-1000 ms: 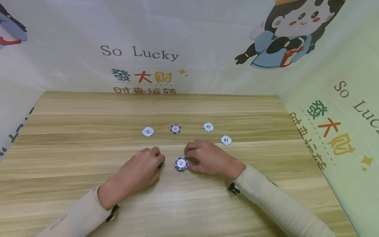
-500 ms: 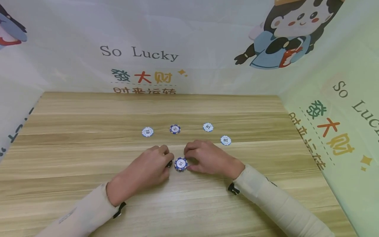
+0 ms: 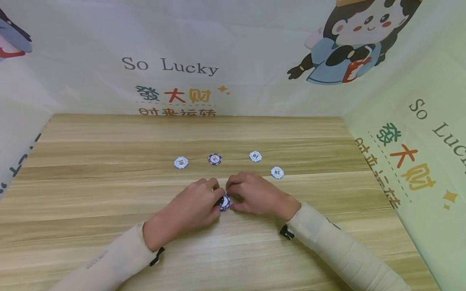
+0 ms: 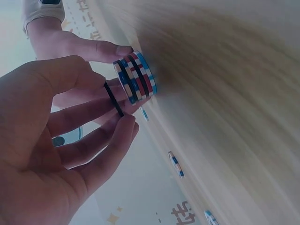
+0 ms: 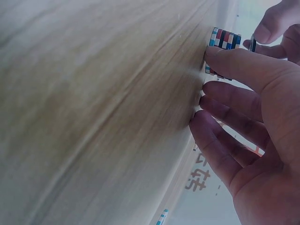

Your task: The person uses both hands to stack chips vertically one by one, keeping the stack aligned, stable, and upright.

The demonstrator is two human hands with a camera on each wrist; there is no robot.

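My left hand [image 3: 189, 208] pinches a black chip [image 4: 114, 99] between thumb and fingertips, tilted over the left side of a chip stack [image 3: 226, 202]. In the left wrist view, the stack [image 4: 136, 77] has blue, black and red layers, and a small gap separates it from the pinched chip. My right hand [image 3: 258, 195] holds the stack from the right. In the right wrist view, the thumb of that hand [image 5: 253, 112] lies against the side of the stack [image 5: 226, 39]; its other fingers are bent close to the tabletop.
Beyond my hands lie separate chips: a light blue one [image 3: 181, 162], a dark blue one [image 3: 214, 159] and two more light blue ones [image 3: 255, 156], [image 3: 277, 172] toward the right. Printed cloth walls [image 3: 255, 97] border the wooden table [image 3: 109, 141] at the back and sides.
My left hand has moved right with the black chip, from beside the stack to over its left part, now covering some of it. My right hand has stayed at the stack.
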